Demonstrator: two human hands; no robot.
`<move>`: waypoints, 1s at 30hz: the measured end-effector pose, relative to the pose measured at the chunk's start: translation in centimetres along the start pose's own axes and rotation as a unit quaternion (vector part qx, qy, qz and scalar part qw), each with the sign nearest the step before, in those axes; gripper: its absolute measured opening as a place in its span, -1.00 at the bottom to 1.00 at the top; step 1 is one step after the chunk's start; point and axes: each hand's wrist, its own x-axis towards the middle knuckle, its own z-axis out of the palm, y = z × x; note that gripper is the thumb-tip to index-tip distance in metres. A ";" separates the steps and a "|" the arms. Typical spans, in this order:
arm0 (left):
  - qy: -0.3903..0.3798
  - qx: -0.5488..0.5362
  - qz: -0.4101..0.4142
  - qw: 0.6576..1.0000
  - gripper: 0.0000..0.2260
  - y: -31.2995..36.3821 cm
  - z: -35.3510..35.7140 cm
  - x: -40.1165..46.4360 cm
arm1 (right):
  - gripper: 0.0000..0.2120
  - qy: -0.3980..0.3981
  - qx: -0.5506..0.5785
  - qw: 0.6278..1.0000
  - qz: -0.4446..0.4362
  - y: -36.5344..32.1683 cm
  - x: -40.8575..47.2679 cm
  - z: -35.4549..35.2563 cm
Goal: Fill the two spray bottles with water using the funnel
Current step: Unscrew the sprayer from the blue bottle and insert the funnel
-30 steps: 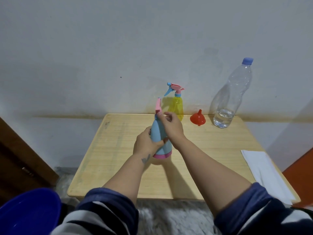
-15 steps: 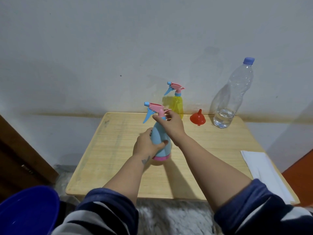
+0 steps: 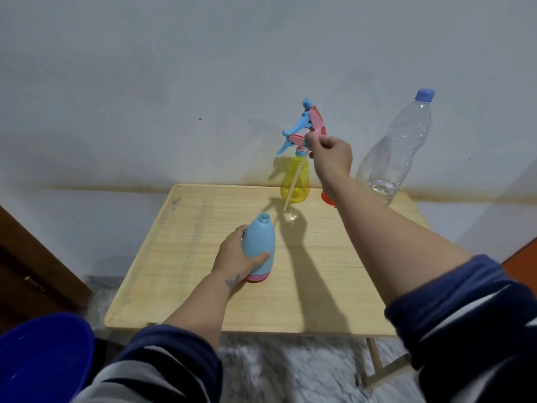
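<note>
The blue spray bottle [image 3: 259, 245] stands on the wooden table [image 3: 186, 274] with its neck open, and my left hand [image 3: 236, 255] grips its body. My right hand [image 3: 329, 154] holds its pink and blue spray head [image 3: 312, 122] lifted above the table, the thin dip tube [image 3: 293, 186] hanging down at a slant. Behind that, by the wall, the yellow spray bottle [image 3: 296, 181] stands with its own sprayer on. The red funnel [image 3: 327, 199] is mostly hidden behind my right forearm. A clear water bottle [image 3: 398, 146] with a blue cap leans against the wall, a little water at its bottom.
A blue basin [image 3: 43, 359] sits low at the left. A brown door [image 3: 35, 271] is at the left edge. The table's folding leg [image 3: 377, 362] shows over a marbled floor at the lower right.
My right hand has lifted the spray head with its tube out of the blue bottle and carried it up and to the right. The left hand still holds the bottle body.
</note>
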 end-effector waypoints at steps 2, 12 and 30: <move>0.010 -0.006 -0.002 1.000 -0.37 -0.6 -0.1 0.2 | -0.59 -0.003 -0.023 1.000 0.005 -0.1 0.9 -0.8; 0.025 -0.052 0.007 0.998 -0.37 -2.5 0.2 0.6 | -0.71 -0.115 -0.234 0.952 0.163 12.2 -1.6 0.2; 0.025 -0.076 0.021 0.997 -0.36 -3.0 0.3 0.0 | -0.65 -0.120 -0.351 0.908 0.197 17.2 -5.5 1.8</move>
